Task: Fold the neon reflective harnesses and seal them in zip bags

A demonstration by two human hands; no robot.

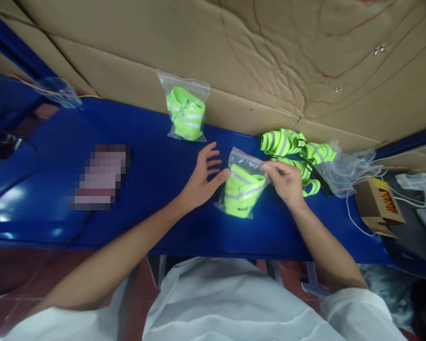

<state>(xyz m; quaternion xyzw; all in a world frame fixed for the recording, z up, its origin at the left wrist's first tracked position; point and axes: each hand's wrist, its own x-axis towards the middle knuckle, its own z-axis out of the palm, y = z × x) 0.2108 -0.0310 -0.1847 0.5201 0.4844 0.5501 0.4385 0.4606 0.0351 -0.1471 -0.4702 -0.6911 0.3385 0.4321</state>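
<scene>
A clear zip bag [246,160] with a folded neon-yellow reflective strap [242,192] inside is held above the blue table. My right hand [287,182] pinches the bag's upper right corner between thumb and fingers. On the other side my left hand [206,176] is open, fingers spread, its thumb tip close to the bag's left edge; whether it touches I cannot tell. Behind, a second filled zip bag [186,113] leans against the cardboard wall. Several rolled reflective straps [284,142] lie in a pile beyond my right hand.
Crumpled clear plastic bags [341,170] lie right of the pile, near an open cardboard box [379,206] and white cables. A blurred-out pinkish rectangle [102,175] is on the left of the blue table [142,142]. Cardboard [135,38] lines the back.
</scene>
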